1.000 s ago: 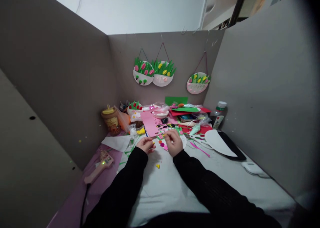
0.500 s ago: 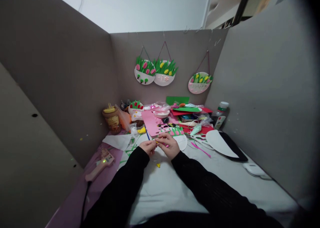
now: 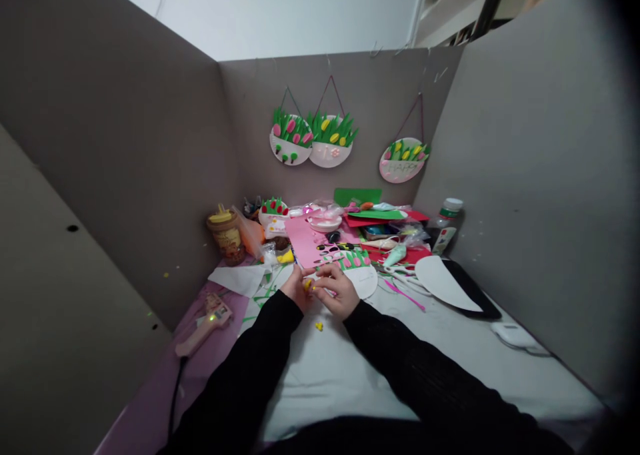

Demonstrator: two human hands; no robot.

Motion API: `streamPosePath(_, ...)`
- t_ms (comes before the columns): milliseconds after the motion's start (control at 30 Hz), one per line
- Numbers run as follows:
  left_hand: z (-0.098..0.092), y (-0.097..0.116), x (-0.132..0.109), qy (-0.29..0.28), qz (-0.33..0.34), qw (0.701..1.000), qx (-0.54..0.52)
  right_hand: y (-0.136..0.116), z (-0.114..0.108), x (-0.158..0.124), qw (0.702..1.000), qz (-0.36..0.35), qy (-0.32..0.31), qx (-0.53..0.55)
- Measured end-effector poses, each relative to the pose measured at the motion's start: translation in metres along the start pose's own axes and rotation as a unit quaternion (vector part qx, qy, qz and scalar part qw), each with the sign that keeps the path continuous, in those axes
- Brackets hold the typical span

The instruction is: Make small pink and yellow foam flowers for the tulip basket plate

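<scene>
My left hand [image 3: 297, 288] is closed around a small lump of yellow modelling clay [image 3: 307, 284]. Close against it, my right hand [image 3: 338, 291] has its thumb and fingers pinched at the lump's right side, where a tiny yellow bit shows. On the white cloth below the hands lie small yellow clay pieces [image 3: 319, 326]. Just behind my right hand is a white paper plate [image 3: 365, 283] decorated with pink tulips and green leaves. A pink modelling tool [image 3: 406, 296] rests to the right of that plate.
Scissors [image 3: 407, 280], a cut white plate half [image 3: 445, 282] and a bottle [image 3: 447, 225] stand or lie at right. A pink glue gun [image 3: 205, 332] and a brown cup [image 3: 226, 238] are at left. Pink paper [image 3: 305, 242] lies behind; finished plates [image 3: 331, 154] hang on the grey partition.
My left hand has turned, bringing the yellow lump more into view. The right fingers have shifted slightly beside it. The blue stick near the left hand is now mostly hidden.
</scene>
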State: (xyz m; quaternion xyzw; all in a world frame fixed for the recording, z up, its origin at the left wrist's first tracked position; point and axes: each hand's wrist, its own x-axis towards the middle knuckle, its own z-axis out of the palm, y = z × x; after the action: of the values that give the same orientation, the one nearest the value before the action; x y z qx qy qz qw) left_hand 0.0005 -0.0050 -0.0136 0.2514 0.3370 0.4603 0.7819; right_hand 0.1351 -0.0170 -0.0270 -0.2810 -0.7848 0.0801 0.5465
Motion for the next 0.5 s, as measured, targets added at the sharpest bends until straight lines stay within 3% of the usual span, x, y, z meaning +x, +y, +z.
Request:
streamPosePath(133, 0.008, 0.005, -0.009, -0.022, -0.006, 0.994, -0.103, -0.007, 0.011, -0.001, 0.997, -0.038, -0.004, -0.064)
streamPosePath(267, 0.001, 0.014, -0.013, -0.043, 0.000, 0.987, -0.156, -0.014, 0.018, -0.003, 0.989, -0.054, -0.018, -0.134)
streamPosePath(400, -0.008, 0.021, -0.012, -0.041, 0.054, 0.974, -0.216, -0.016, 0.019, -0.005, 0.983, -0.086, -0.064, -0.147)
streamPosePath(500, -0.009, 0.022, -0.011, -0.049, 0.057, 0.971, -0.228, -0.014, 0.017, -0.006, 0.979, -0.069, -0.086, -0.170)
